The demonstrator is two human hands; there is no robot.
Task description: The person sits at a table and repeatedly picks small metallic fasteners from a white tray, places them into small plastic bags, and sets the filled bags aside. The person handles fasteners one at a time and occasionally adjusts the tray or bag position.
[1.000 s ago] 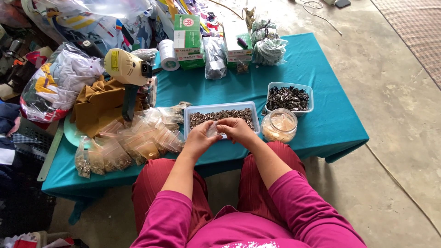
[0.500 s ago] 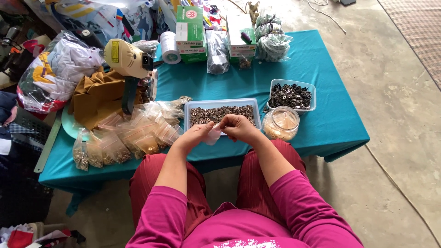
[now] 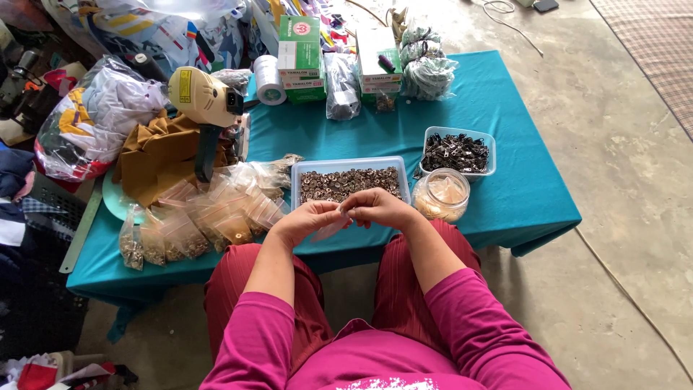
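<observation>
Left hand (image 3: 307,220) and right hand (image 3: 377,207), fingertips pinched together on a small clear plastic bag (image 3: 330,230), work just before the shallow tray of small metal pieces (image 3: 351,184), within reach.

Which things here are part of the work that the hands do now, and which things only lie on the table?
In use:
left hand
right hand
small clear bag held between them
tray of small metal parts
pile of filled small bags

Only lying about:
round jar
tub of dark parts
green boxes
white roll
</observation>
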